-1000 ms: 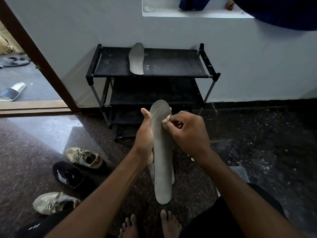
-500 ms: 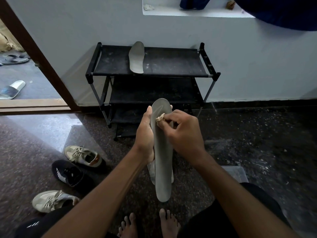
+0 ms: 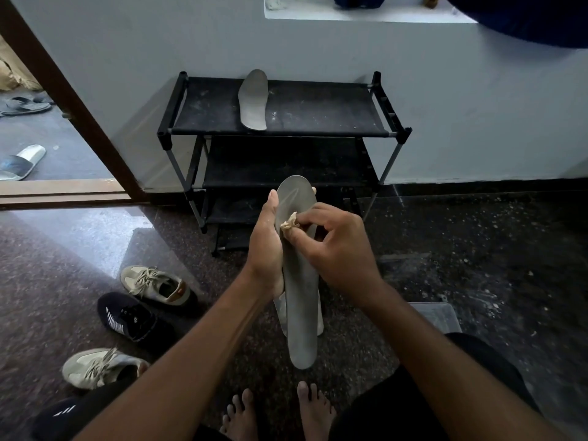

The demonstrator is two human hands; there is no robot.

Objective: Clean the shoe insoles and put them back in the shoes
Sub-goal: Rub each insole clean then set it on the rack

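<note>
My left hand (image 3: 265, 249) grips a long grey insole (image 3: 300, 313) upright in front of me, with what looks like a second, paler insole (image 3: 319, 323) held behind it. My right hand (image 3: 334, 249) pinches a small crumpled beige cloth (image 3: 288, 224) against the insole's upper part. Another grey insole (image 3: 253, 100) lies on the top shelf of the black shoe rack (image 3: 334, 106). On the floor at the left lie two beige sneakers (image 3: 156, 284) (image 3: 98, 367) and a black sneaker (image 3: 127, 318).
The rack stands against a white wall. An open doorway at the left shows a wooden threshold (image 3: 63, 190), a white slide sandal (image 3: 22, 160) and dark flip-flops (image 3: 24, 105). A clear plastic container (image 3: 436, 315) sits by my right leg. My bare feet (image 3: 276, 412) are below.
My right hand has slid the cloth slightly left and down across the upper part of the insole. My left hand keeps the same grip.
</note>
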